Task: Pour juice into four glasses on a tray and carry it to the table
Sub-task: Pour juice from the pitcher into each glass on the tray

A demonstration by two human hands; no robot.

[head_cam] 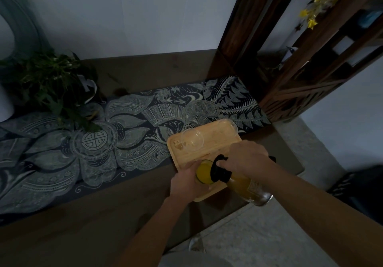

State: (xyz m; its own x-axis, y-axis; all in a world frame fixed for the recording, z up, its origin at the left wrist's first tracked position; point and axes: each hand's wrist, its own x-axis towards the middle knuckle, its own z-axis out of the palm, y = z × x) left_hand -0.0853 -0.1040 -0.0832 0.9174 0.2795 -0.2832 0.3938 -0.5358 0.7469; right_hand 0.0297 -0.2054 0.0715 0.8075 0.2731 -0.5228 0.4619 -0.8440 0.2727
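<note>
Head view: I see the left hand (185,181) with its fingers (193,164) curled round a clear round glass (204,172) of yellow juice, at the 6 o'clock end of the tray (217,142). At its 3 o'clock the right hand (246,159) grips the neck of a tilted glass bottle (248,186), black spout at the rim. The tray is pale smooth wood with rounded corners, on a dark tabletop (128,204).
</note>
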